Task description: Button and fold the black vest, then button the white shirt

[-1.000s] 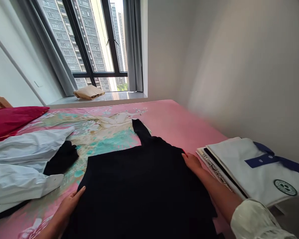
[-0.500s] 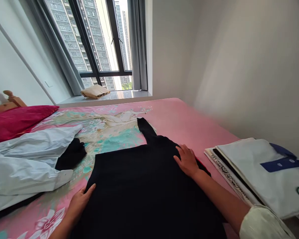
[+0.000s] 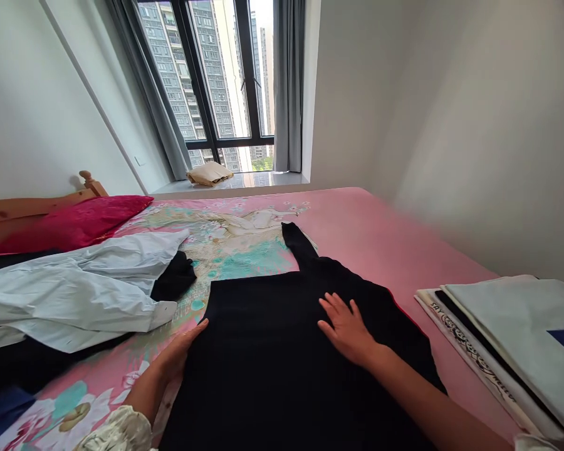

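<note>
Off the right edge it comes! The right hand [image 3: 350,335] has slid inward, fingers spread over the black garment [image 3: 267,369] on the bed's [image 3: 395,228] near side; that edge looks released, the cloth apparently pressed flat. The left hand [image 3: 181,347] stays by the left edge; pinching or not, can't tell.

Black fabric garment [image 3: 258,357], broad, mostly smooth. Lies spread flat under the right hand [image 3: 346,331], with left edge against the left hand [image 3: 181,347]. Reaches beyond the right hand in a narrow strip [image 3: 301,244]; shows red edging [image 3: 408,316] to that hand's right.
</note>
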Demonstrator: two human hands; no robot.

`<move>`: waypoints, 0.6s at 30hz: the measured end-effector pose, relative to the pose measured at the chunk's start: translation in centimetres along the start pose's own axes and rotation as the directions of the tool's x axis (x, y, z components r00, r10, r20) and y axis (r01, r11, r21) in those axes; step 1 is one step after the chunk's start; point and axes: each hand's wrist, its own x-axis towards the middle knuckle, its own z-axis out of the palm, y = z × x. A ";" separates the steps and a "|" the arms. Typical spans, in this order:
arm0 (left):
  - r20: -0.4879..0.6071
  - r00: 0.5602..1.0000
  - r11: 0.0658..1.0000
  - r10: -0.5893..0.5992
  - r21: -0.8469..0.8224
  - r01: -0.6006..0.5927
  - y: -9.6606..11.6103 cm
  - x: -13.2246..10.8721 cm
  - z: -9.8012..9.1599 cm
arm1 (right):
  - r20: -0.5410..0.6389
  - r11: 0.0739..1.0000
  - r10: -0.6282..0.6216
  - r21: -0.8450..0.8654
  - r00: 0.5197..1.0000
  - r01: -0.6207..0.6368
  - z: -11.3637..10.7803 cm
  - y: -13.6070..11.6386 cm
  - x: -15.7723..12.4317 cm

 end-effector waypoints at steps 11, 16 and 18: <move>-0.011 0.998 0.946 0.068 0.319 -0.060 -1.1 3.2 -0.4 | 0.132 0.938 -0.328 0.165 0.936 0.305 4.3 -9.4 2.3; -0.254 0.944 0.894 0.212 0.441 -0.083 -1.9 3.3 -1.0 | 0.192 0.953 -0.265 0.204 0.945 0.225 3.2 -8.9 3.1; -0.326 0.846 0.827 0.421 0.521 -0.211 -1.9 2.5 -0.6 | 0.131 0.947 -0.259 0.228 0.957 0.225 2.4 -9.9 3.1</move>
